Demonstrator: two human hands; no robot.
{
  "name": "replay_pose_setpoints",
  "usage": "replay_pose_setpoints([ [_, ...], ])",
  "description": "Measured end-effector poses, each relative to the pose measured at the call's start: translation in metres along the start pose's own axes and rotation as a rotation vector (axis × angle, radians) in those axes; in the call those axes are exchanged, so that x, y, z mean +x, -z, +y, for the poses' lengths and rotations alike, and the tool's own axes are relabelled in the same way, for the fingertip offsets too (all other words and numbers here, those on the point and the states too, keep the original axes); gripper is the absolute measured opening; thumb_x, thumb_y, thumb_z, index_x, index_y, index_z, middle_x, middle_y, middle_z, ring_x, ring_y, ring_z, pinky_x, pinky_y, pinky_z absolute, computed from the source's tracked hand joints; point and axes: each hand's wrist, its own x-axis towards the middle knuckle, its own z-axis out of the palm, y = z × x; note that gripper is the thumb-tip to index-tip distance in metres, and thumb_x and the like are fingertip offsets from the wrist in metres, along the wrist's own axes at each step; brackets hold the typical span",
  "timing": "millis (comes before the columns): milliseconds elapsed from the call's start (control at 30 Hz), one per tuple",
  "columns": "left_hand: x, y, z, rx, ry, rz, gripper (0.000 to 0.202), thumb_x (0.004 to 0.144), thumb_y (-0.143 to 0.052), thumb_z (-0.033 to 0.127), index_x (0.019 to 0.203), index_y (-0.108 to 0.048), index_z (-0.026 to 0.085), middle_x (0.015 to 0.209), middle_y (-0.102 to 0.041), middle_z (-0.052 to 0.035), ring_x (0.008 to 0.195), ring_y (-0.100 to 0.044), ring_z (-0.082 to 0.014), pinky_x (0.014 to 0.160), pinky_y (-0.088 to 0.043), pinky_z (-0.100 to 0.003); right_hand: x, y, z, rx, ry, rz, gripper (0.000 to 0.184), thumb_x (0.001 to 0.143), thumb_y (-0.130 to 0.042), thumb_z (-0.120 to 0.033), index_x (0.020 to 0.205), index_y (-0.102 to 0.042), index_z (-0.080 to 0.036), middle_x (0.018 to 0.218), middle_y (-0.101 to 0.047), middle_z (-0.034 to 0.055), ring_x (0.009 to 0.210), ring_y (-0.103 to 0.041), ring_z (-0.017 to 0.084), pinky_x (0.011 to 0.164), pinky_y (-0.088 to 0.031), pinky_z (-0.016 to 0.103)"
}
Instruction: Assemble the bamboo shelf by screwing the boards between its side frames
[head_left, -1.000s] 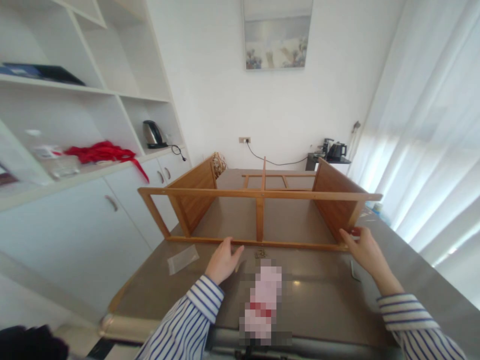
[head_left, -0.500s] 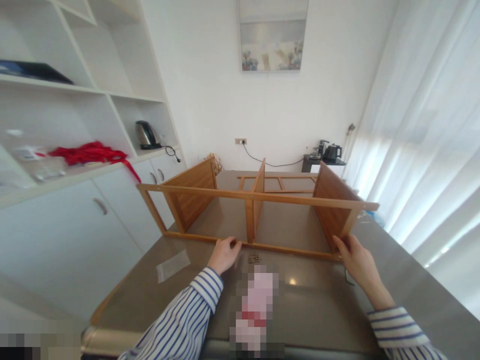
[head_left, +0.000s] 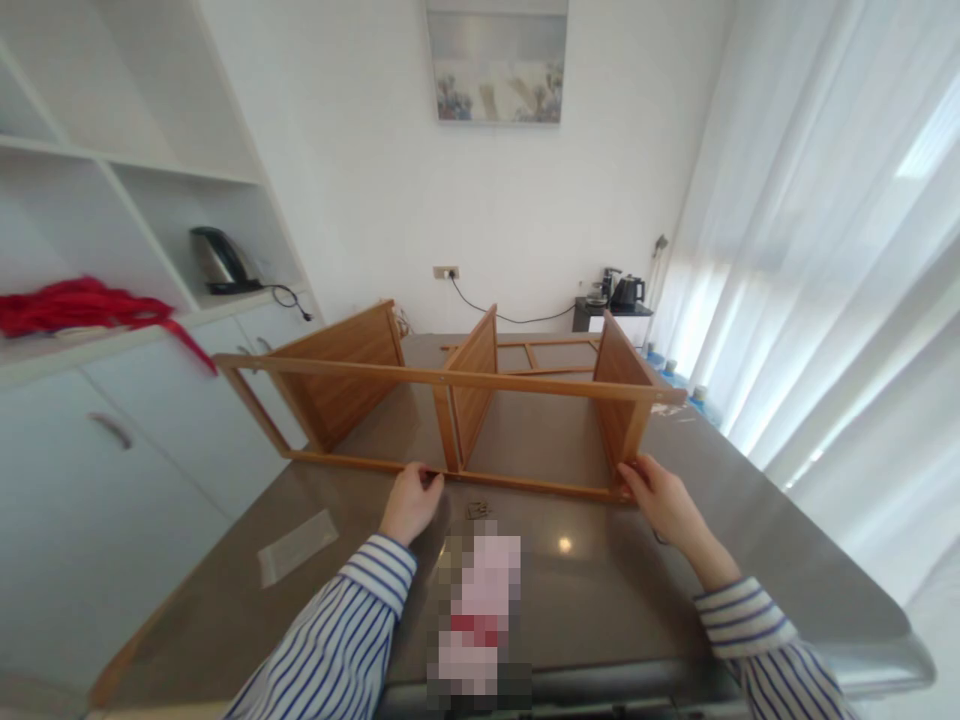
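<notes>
A wooden shelf frame (head_left: 532, 382) with three slatted panels lies on its side on the table. My left hand (head_left: 411, 502) has its fingers closed on the near lower rail, just left of the middle panel. At the frame's right end, my right hand (head_left: 667, 502) pinches the lower corner, where the rail meets the right panel (head_left: 621, 385). Under this hand a thin, dark bent piece shows only in part. Several small screws (head_left: 478, 511) lie in a little pile on the table between my hands.
A clear plastic bag (head_left: 298, 547) lies left on the brown table (head_left: 592, 590). A pixelated pink item (head_left: 484, 590) is at the near edge. Another wooden frame (head_left: 529, 357) lies behind the shelf. Blue-tinted bottles (head_left: 699, 402) stand beyond the right edge, by the curtain.
The head view has turned right, so everything sits further left in the picture. Both hands stay at the lower rail. The shelf frame itself shows no clear movement on the table.
</notes>
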Motion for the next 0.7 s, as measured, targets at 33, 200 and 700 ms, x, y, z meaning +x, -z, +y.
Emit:
replay_pose_setpoints([
  [33, -0.005, 0.001, 0.0, -0.003, -0.001, 0.008, 0.034, 0.084, -0.048, 0.034, 0.105, -0.057, 0.009, 0.092, -0.066, -0.0128, 0.083, -0.063, -0.0217, 0.077, -0.048, -0.033, -0.003, 0.001, 0.002, 0.012, 0.001, -0.003, 0.033, 0.09, -0.041, -0.046, 0.1, -0.058, -0.02, 0.085, -0.07, 0.0078, 0.063, -0.064, 0.018, 0.058, -0.048, 0.027],
  [200, -0.032, 0.008, 0.006, -0.043, -0.18, -0.147, 0.027, 0.083, -0.052, 0.04, 0.09, -0.064, 0.018, 0.085, -0.065, -0.0043, 0.076, -0.061, -0.0163, 0.073, -0.047, -0.027, -0.024, 0.001, 0.01, 0.029, -0.051, 0.046, 0.036, 0.089, -0.043, -0.042, 0.114, -0.054, -0.019, 0.103, -0.069, 0.0103, 0.082, -0.068, 0.02, 0.072, -0.052, 0.032],
  [700, -0.043, 0.004, 0.018, 0.05, -0.371, -0.3, 0.029, 0.087, -0.052, 0.038, 0.098, -0.071, 0.02, 0.094, -0.061, -0.0068, 0.083, -0.059, -0.0191, 0.079, -0.047, -0.032, -0.053, -0.026, -0.017, -0.012, 0.087, -0.034, 0.033, 0.089, -0.042, -0.035, 0.112, -0.058, -0.019, 0.098, -0.069, 0.0093, 0.077, -0.066, 0.02, 0.068, -0.052, 0.033],
])
